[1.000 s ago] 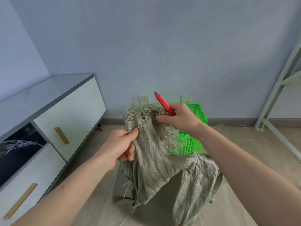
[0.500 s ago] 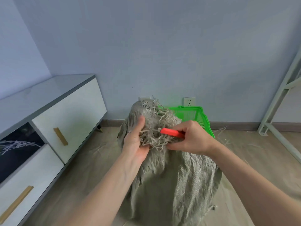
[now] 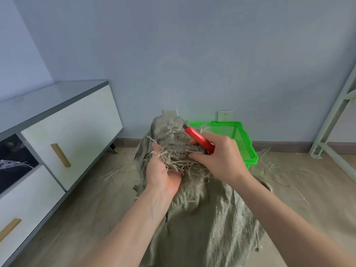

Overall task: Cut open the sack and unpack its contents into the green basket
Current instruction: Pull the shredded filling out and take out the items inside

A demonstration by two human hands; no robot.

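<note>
A grey-green woven sack [image 3: 208, 224] stands on the floor in the middle, its frayed top bunched up with loose pale fibres [image 3: 177, 157]. My left hand [image 3: 163, 174] grips the bunched top from the left. My right hand [image 3: 217, 158] holds a red utility knife [image 3: 199, 139] against the sack's top from the right, its tip pointing up and left. The green basket [image 3: 244, 143] sits on the floor behind the sack, by the wall; what is inside the sack is hidden.
A white and grey cabinet [image 3: 57, 143] with wooden handles runs along the left. A pale metal frame [image 3: 331, 132] stands at the right. Two wall sockets [image 3: 225, 115] sit low on the wall. Stray fibres [image 3: 273, 166] litter the floor.
My left hand has shifted down along the bunched sack top. My right hand has turned the knife from lying level to pointing up and left, and the view has moved closer.
</note>
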